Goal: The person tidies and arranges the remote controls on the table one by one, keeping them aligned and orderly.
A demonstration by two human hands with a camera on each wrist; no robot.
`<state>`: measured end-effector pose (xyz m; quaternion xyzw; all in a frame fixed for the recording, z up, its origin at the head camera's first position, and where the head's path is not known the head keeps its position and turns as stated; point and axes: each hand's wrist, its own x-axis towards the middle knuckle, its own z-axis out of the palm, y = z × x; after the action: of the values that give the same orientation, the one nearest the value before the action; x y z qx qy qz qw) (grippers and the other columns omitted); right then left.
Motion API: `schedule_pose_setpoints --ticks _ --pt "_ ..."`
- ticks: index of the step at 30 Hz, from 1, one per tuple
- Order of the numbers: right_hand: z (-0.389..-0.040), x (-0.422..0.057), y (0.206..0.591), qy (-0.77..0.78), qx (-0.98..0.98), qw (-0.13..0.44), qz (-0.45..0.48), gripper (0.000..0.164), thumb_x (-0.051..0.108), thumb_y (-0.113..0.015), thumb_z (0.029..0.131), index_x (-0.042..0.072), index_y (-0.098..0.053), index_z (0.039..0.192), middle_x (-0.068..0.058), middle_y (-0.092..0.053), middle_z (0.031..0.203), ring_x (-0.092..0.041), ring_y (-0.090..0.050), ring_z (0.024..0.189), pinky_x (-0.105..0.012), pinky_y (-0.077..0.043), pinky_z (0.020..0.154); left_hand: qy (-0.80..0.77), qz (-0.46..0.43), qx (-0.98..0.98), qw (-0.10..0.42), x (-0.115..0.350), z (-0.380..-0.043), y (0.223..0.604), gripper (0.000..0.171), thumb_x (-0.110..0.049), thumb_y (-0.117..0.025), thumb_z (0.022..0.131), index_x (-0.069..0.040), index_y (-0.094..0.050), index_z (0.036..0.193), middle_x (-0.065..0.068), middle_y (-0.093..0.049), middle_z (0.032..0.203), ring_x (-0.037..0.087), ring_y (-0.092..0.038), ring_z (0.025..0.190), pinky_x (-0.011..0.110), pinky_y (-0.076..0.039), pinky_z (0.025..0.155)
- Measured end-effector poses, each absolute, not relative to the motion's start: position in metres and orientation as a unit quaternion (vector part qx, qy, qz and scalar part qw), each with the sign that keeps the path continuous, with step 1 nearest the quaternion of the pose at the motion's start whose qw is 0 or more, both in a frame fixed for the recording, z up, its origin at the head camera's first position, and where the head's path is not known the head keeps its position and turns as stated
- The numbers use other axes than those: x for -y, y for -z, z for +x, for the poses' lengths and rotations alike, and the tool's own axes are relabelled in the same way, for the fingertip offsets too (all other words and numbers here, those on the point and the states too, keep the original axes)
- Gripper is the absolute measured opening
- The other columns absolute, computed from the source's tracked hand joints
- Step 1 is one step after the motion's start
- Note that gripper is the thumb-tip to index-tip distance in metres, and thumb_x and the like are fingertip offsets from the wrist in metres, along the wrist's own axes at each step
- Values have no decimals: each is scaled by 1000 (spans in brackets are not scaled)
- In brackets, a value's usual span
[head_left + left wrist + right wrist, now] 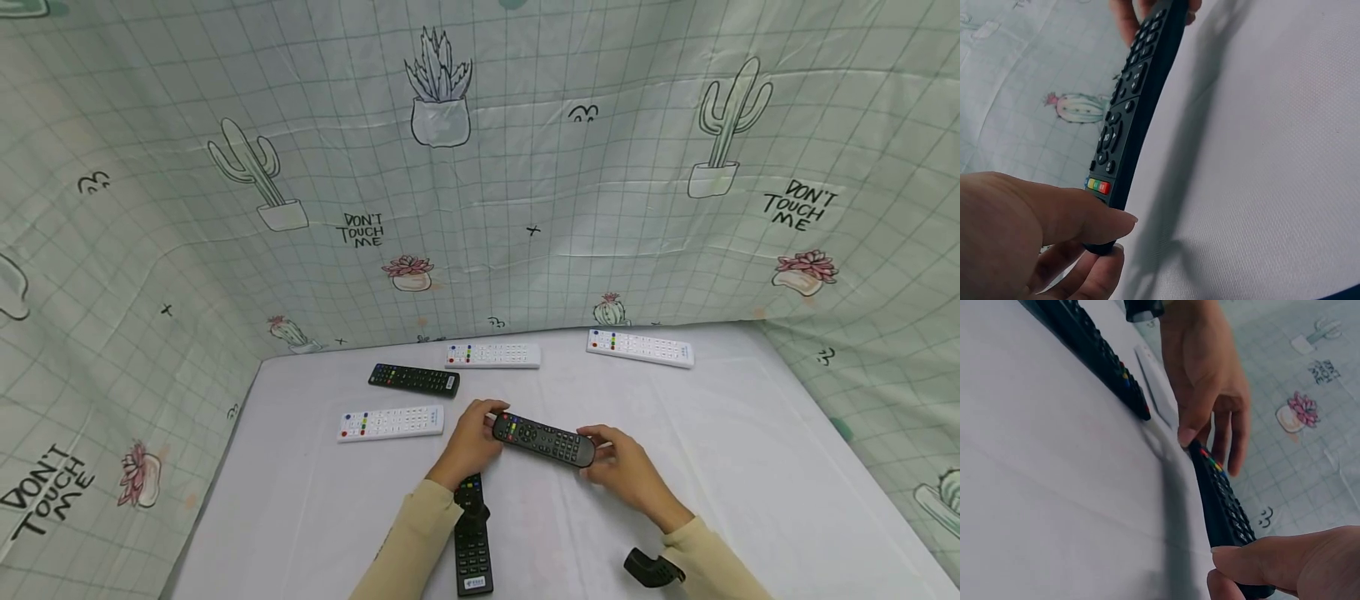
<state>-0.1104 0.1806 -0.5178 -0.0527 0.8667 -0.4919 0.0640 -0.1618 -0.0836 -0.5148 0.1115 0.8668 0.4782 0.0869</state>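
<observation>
A black remote control [543, 439] with coloured buttons is held between both hands, raised over the white table. My left hand [476, 437] pinches its end by the coloured buttons, thumb on the near side, as the left wrist view shows. At the opposite end my right hand [621, 468] grips it between thumb and fingers. In the right wrist view the remote [1222, 503] tilts, its button face turned away from the table, and its shadow falls on the cloth. Under my left wrist lies another black remote [472, 546], partly covered by the sleeve and wrist camera.
On the white table [300, 500] lie a white remote [391, 422] at left, a black remote [414, 379] behind it, a white remote [492, 356] at the back and another white remote [640, 347] at back right. A cactus-print cloth [525, 183] hangs behind and at both sides.
</observation>
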Motion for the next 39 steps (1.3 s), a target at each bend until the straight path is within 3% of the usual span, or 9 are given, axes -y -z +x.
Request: schedule_pose_setpoints --ticks 8,20,31,39 --pt "-95 -179 518 508 -855 82 -61 60 -7 -85 72 -2 -66 129 -15 -66 116 -25 -66 100 -28 -55 76 -454 137 -873 111 83 -159 512 62 24 -67 76 4 -65 134 18 -59 125 26 -59 105 39 -57 89" --pt "-76 -175 521 536 -830 121 -97 65 -10 -81 69 -5 -62 131 -14 -62 111 -23 -63 95 -25 -56 70 -435 187 -867 158 89 -161 507 57 24 -69 76 3 -69 129 14 -58 120 22 -56 102 25 -52 79" --pt "-62 -167 526 553 -811 145 -124 67 -9 -82 69 -7 -57 131 -11 -61 109 -9 -59 87 -24 -57 69 -401 229 -866 194 95 -166 502 57 24 -71 77 1 -70 129 11 -58 120 21 -57 103 26 -54 79" --pt "-54 -156 531 573 -791 163 -141 74 -10 -81 69 -10 -53 137 -10 -60 106 -7 -59 84 -24 -57 68 -387 254 -864 197 95 -166 497 53 24 -72 78 0 -73 125 11 -62 122 20 -58 103 27 -53 84"
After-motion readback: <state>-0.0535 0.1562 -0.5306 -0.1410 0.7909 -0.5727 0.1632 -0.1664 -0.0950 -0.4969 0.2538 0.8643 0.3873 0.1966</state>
